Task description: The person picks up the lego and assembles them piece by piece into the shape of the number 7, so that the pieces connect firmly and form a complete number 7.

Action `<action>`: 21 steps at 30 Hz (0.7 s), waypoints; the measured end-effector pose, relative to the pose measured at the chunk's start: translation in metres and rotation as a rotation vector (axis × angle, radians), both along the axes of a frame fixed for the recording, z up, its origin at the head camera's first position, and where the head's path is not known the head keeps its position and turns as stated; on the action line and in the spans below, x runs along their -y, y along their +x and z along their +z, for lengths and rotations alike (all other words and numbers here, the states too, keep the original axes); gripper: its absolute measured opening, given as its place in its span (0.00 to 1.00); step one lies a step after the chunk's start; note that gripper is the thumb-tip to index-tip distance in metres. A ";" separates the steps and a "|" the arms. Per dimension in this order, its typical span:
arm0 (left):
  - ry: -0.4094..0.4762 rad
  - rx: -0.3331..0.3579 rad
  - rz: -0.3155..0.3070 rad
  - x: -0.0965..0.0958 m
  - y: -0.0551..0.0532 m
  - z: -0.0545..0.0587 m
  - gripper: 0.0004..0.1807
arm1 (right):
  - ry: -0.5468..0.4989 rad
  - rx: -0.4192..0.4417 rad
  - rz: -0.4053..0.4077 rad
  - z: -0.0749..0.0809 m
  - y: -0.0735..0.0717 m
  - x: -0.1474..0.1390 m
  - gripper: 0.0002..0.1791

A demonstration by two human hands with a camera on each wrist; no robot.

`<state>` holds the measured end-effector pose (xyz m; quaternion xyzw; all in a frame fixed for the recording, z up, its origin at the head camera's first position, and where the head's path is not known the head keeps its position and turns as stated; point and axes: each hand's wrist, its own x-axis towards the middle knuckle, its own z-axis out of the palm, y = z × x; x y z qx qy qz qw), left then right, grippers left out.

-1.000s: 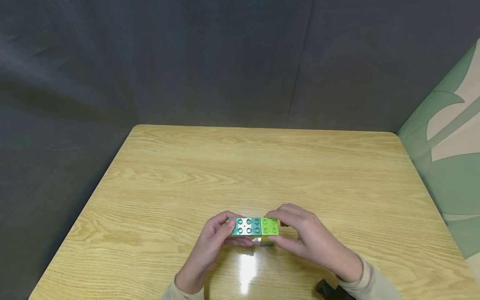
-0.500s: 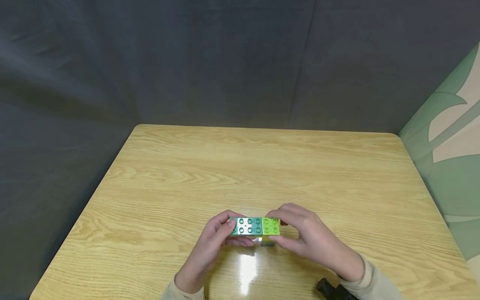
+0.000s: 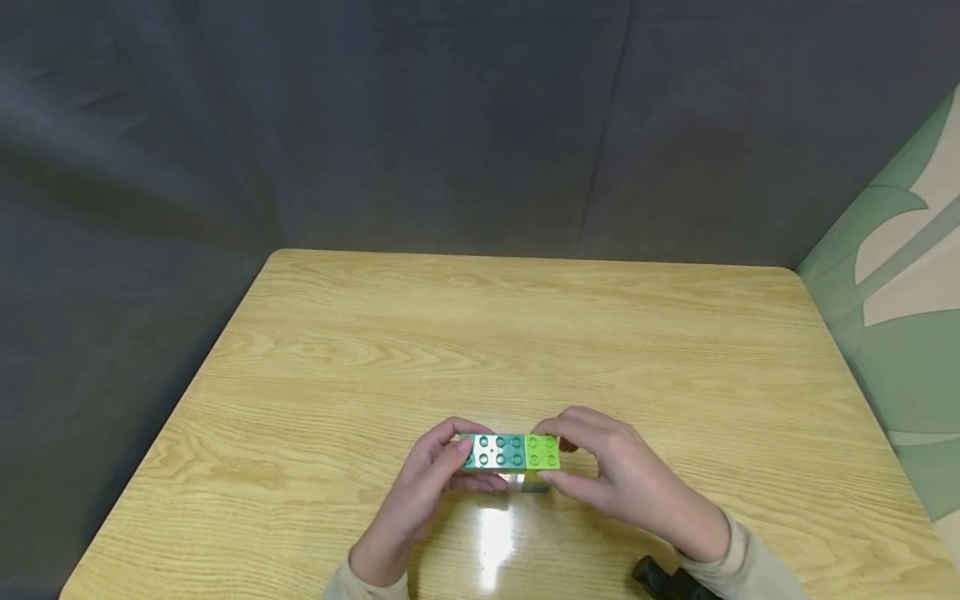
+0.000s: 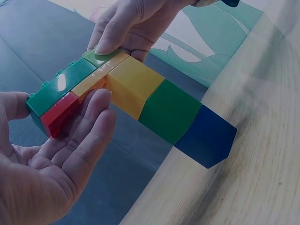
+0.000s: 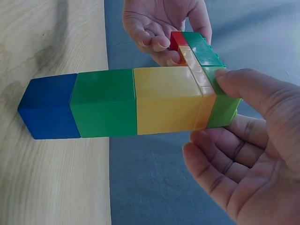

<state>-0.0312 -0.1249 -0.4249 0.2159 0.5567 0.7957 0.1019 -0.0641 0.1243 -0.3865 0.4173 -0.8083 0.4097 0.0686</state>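
Observation:
A construction of toy building bricks stands on the table between both hands. Its column has a blue block [image 4: 207, 136] at the foot, then a green block [image 4: 171, 111] and a yellow block [image 4: 133, 84]. An orange plate [image 5: 194, 70] lies on top of the column and reaches out to the left. Over it sit a dark green brick [image 3: 501, 451] and a lime brick [image 3: 542, 452], side by side with studs up. Under the dark green brick's left end is a red brick [image 4: 60, 115]. My left hand [image 3: 431, 467] grips this left end. My right hand [image 3: 611, 462] pinches the lime brick.
The wooden table [image 3: 480, 325] ends at a dark curtain [image 3: 450, 125] behind. A green and beige patterned panel [image 3: 907, 317] borders the right side. Beside the right sleeve, at the near edge, lies a black object [image 3: 667, 579].

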 end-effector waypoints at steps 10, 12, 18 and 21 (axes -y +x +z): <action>-0.058 0.030 0.065 0.000 0.003 0.003 0.20 | 0.021 0.018 -0.053 0.000 0.001 -0.001 0.22; -0.060 0.027 0.074 0.000 0.004 0.003 0.19 | 0.017 0.026 -0.061 0.000 0.000 -0.001 0.22; -0.057 0.014 0.116 0.001 0.004 0.003 0.18 | -0.008 0.037 -0.067 -0.001 -0.001 -0.001 0.21; -0.061 0.009 0.142 0.001 0.005 0.004 0.17 | -0.023 0.036 -0.067 -0.002 -0.002 -0.002 0.21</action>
